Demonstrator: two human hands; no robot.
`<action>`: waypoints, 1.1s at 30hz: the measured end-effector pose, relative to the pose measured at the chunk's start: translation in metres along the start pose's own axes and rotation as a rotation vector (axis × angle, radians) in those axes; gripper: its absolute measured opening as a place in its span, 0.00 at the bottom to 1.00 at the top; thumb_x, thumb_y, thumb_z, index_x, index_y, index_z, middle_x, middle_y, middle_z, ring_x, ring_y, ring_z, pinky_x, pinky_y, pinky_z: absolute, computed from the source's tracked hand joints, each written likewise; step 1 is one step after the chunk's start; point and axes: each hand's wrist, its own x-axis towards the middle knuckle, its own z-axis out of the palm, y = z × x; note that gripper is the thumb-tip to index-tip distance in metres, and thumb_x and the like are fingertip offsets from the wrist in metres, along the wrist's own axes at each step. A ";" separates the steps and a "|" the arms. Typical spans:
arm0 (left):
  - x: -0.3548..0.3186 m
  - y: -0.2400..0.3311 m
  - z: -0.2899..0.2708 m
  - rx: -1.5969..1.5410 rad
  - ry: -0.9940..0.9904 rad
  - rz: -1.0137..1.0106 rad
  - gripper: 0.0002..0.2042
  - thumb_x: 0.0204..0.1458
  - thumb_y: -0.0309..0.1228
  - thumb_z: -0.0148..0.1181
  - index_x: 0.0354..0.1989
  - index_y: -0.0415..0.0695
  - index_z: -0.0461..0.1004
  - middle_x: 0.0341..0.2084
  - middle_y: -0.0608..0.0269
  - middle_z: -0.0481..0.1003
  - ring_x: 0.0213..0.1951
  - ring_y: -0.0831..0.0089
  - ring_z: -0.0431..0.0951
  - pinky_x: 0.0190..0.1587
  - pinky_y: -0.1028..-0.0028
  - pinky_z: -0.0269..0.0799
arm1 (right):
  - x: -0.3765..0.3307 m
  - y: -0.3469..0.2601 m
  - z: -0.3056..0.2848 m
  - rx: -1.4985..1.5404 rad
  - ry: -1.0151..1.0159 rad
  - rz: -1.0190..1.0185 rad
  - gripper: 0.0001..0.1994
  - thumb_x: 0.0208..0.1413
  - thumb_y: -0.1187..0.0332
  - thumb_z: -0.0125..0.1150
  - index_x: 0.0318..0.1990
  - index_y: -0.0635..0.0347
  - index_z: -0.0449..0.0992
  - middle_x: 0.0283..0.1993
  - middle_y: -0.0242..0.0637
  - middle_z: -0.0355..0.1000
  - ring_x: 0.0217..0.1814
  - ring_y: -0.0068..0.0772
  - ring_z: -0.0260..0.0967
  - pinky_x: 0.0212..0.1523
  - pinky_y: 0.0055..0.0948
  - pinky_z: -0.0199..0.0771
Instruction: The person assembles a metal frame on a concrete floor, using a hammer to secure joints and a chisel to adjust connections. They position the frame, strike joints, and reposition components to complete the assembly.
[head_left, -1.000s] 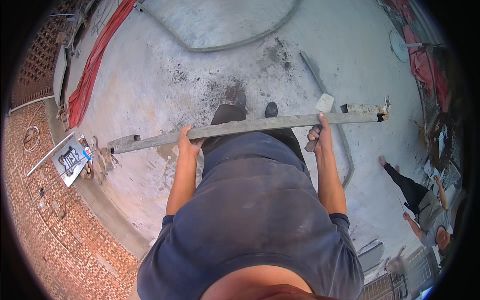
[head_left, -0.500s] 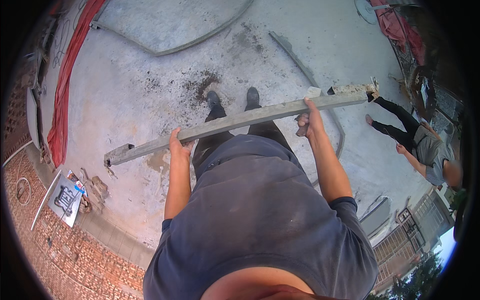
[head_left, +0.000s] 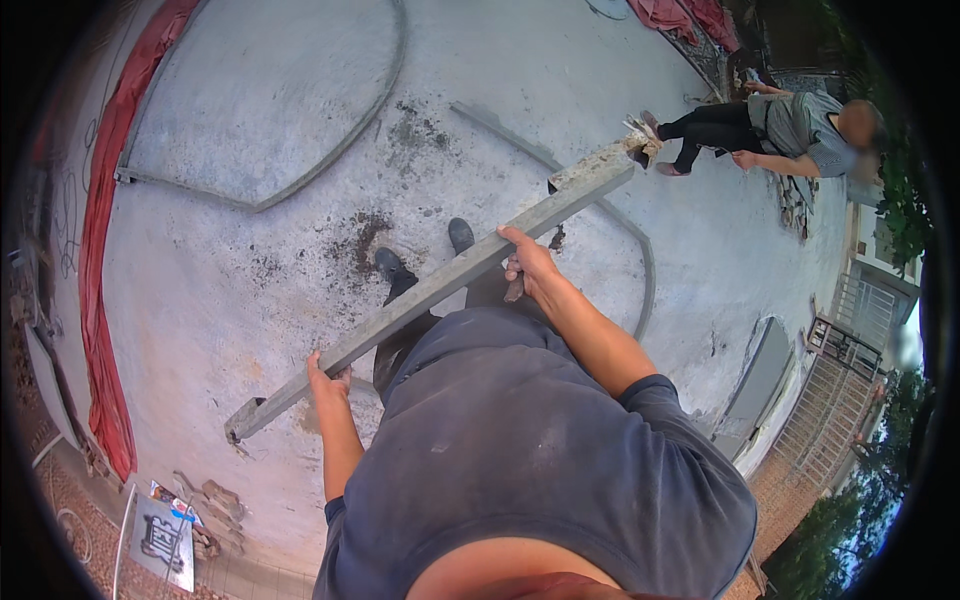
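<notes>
A long, straight grey beam (head_left: 430,292), crusted with pale dirt or cement, slants in front of me from low on the left to high on the right. My left hand (head_left: 326,378) is closed on its lower part, thumb along the top edge. Farther up, my right hand (head_left: 530,264) grips the beam, with the fingers curled underneath. A short brownish piece (head_left: 515,288) shows below those fingers; its kind is unclear. Rough, broken material (head_left: 600,165) clings to the beam's far right end. The lower left end has a hollow, bent-looking bracket (head_left: 243,415).
Another person (head_left: 800,125) stands near the beam's far end. On the concrete floor (head_left: 240,330) lie a bent grey strip (head_left: 640,245) and a curved frame (head_left: 345,160). Red sheeting (head_left: 100,330) runs along the left; a signboard (head_left: 165,540) and rubble (head_left: 222,500) are lower left.
The beam has tilted more steeply, its right end swinging away from me and nearer the other person. Both hands keep their hold. My view has turned, shifting the surroundings.
</notes>
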 end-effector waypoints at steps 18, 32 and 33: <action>-0.073 -0.111 -0.067 -0.368 -0.132 0.071 0.23 0.48 0.36 0.69 0.52 0.43 0.73 0.52 0.52 0.75 0.53 0.54 0.77 0.56 0.52 0.76 | 0.007 -0.044 -0.040 -0.233 -0.248 -0.116 0.21 0.52 0.55 0.74 0.35 0.67 0.75 0.18 0.31 0.62 0.14 0.25 0.55 0.16 0.32 0.53; -0.020 -0.154 -0.062 -0.287 -0.115 -0.083 0.17 0.49 0.40 0.63 0.46 0.48 0.77 0.44 0.59 0.80 0.47 0.54 0.82 0.51 0.48 0.80 | -0.007 -0.039 -0.057 -0.289 -0.189 -0.201 0.25 0.53 0.53 0.72 0.42 0.72 0.76 0.21 0.33 0.63 0.17 0.31 0.59 0.15 0.42 0.63; -0.019 -0.154 -0.060 -0.364 -0.041 -0.112 0.16 0.50 0.40 0.63 0.46 0.48 0.77 0.44 0.59 0.80 0.46 0.54 0.82 0.51 0.48 0.80 | -0.025 -0.043 -0.050 -0.275 -0.189 -0.197 0.19 0.54 0.57 0.72 0.36 0.66 0.75 0.20 0.27 0.60 0.16 0.25 0.56 0.15 0.33 0.55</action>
